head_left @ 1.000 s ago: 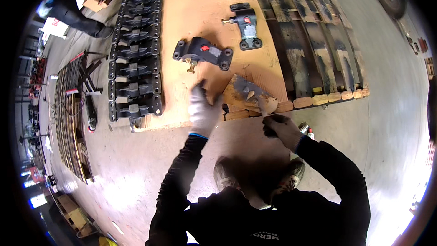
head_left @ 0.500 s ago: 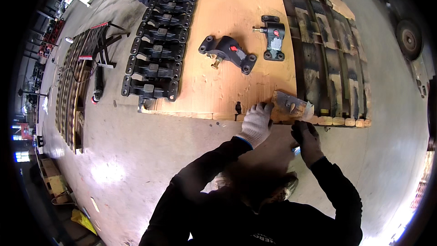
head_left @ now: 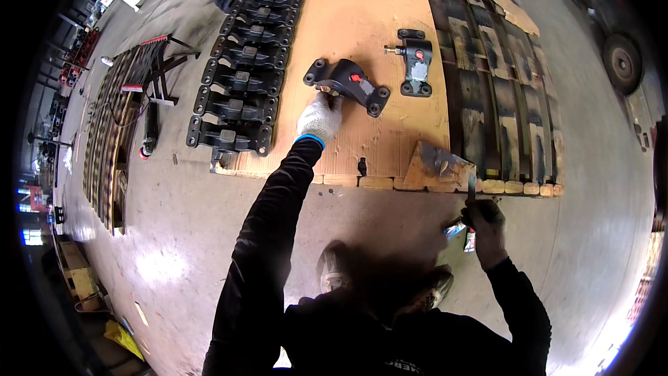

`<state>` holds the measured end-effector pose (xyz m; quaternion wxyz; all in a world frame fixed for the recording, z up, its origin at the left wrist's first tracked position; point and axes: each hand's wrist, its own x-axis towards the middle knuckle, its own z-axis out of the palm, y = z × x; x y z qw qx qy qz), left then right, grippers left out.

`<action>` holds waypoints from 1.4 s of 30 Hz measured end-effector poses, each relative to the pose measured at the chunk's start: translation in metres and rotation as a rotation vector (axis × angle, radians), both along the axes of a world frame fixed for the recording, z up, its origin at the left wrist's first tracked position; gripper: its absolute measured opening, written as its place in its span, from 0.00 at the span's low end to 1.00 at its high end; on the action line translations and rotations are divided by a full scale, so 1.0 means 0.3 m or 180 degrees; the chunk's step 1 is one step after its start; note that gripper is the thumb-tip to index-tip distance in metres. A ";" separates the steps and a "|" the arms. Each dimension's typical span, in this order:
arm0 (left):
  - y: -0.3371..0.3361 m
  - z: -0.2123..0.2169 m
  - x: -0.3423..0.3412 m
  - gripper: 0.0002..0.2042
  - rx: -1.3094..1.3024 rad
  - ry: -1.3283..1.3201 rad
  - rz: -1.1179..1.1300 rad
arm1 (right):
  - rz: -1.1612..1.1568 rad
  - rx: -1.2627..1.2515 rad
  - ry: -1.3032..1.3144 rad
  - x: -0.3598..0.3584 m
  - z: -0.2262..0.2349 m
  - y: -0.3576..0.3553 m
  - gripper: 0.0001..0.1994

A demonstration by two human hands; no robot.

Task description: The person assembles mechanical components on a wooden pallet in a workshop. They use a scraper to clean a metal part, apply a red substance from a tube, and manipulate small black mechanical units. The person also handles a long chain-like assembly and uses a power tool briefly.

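My left hand (head_left: 321,120), in a white knit glove with a blue cuff, reaches over the brown board. Its fingers are closed at the brass bolt on the side of a black cast bracket (head_left: 356,83), hiding most of the bolt. The bracket lies slanted and carries a red plug and a grey patch. My right hand (head_left: 486,226), in a dark, soiled glove, is closed around a putty knife (head_left: 472,185). The blade points up at the right edge of a stained brown plate (head_left: 437,165) with dark smears. Further right stands a second bracket (head_left: 417,63) with its bolt facing left.
A long row of black castings (head_left: 240,81) lines the board's left side. Slatted, dark-stained pallet wood (head_left: 487,83) is on the right. Small tubes (head_left: 455,229) lie below the board edge by my right hand. Another pallet (head_left: 111,146) with a black metal frame stands at left.
My left hand has left the stained plate and moved up and left to the slanted bracket's bolt. My right hand has drawn slightly back and down from the plate, with the putty knife's blade now showing.
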<state>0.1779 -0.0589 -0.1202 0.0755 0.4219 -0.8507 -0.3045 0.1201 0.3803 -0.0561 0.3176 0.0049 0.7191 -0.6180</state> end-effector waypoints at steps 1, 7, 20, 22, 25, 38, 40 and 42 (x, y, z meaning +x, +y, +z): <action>0.012 0.005 -0.001 0.25 -0.0073 -0.0011 -0.0025 | -0.0006 -0.0132 -0.0019 0.000 0.003 -0.004 0.08; 0.164 0.028 0.169 0.21 -0.0241 -0.0173 -0.0038 | -0.0177 -0.0231 -0.0011 0.011 0.053 -0.023 0.14; 0.348 0.076 0.453 0.18 0.0626 0.0363 -0.0050 | -0.0033 -0.0112 -0.0027 -0.049 -0.013 -0.040 0.09; 0.328 0.080 0.479 0.13 0.0116 0.0556 -0.0040 | 0.0120 -0.0017 -0.0037 -0.053 0.008 -0.057 0.09; 0.326 0.152 0.473 0.10 -0.0271 0.1145 -0.0043 | 0.0184 0.0086 0.0082 -0.055 0.056 -0.071 0.08; 0.592 0.056 0.270 0.19 -0.0577 0.0923 -0.1816 | -0.0314 0.0842 0.1777 -0.071 -0.219 -0.075 0.08; 0.614 0.034 0.221 0.21 -0.0359 0.0655 -0.1590 | -0.0238 0.0843 0.1695 -0.063 -0.186 -0.142 0.08; 0.632 0.037 0.172 0.23 0.0322 0.0599 -0.1347 | -0.0173 0.1026 0.1754 -0.061 -0.165 -0.170 0.07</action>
